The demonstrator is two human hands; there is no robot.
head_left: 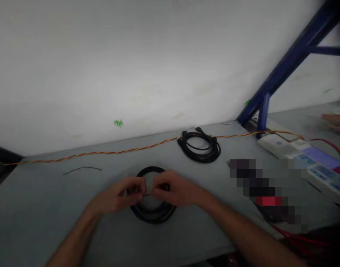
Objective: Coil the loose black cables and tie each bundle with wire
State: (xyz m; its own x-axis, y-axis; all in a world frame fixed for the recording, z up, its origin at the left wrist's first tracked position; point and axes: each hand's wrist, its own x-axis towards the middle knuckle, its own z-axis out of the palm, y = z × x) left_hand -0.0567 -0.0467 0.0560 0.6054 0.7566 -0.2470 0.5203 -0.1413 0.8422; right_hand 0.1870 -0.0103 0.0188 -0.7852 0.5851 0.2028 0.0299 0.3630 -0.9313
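Note:
A coiled black cable (153,215) lies on the grey table (47,207) right in front of me. My left hand (122,194) and my right hand (174,189) rest over the coil, fingertips meeting at its middle. Both pinch a thin dark tie (148,194) stretched between them across the coil. The blur hides how the tie sits on the cable. A second coiled black cable (200,146) with its plugs showing lies farther back, to the right.
A twisted red and yellow wire (103,152) runs along the table's far edge by the white wall. A loose black tie (82,169) lies at left. A white device (306,159), red wires and a blue frame post (263,113) stand at right; another person's hand (336,122) shows at far right.

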